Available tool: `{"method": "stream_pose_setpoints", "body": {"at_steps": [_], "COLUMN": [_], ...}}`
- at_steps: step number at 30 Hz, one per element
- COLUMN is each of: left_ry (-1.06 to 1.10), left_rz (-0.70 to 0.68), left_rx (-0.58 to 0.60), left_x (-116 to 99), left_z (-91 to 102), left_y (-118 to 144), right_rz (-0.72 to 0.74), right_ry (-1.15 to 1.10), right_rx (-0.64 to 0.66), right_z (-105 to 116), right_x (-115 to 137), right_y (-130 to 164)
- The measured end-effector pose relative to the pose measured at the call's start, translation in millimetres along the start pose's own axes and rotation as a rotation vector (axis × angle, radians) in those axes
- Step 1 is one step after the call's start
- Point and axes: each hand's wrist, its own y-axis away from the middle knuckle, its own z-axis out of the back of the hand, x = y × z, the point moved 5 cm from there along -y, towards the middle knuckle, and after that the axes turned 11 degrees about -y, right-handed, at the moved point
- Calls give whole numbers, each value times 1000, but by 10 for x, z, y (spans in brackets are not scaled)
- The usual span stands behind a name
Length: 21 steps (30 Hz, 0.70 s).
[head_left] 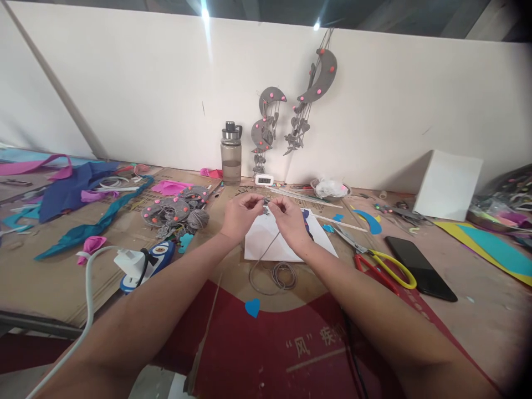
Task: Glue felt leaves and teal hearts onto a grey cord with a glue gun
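**Grey cord pinched between two hands**

Both hands meet over a white sheet (266, 241) on the cardboard-covered table (50, 277). The left hand (240, 215) and right hand (290, 217) each pinch a small dark grey piece (265, 206) between fingertips. From it a thin grey cord (272, 260) trails down into loose coils. Nearby lie yellow-handled scissors (384, 265), a flat black phone (419, 267), fuzzy grey felt shapes (177, 210) dotted pink, and a blue foam heart (252, 307).

One head-worn camera looks forward and down, close over the table (477, 310).
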Motion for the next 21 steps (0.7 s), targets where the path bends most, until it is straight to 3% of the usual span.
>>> {"method": "stream_pose_setpoints", "body": {"at_steps": [9, 21], "left_ry": [29, 293], "left_rz": [70, 193], "left_rx": [-18, 32], "left_x": [-26, 44], "left_z": [25, -76], "left_y": [26, 22], "right_rz": [9, -44], "right_ry": [99, 96], "right_rx": [60, -31], "right_z": [-60, -45], "right_x": [82, 65], "right_y": [35, 13]}}
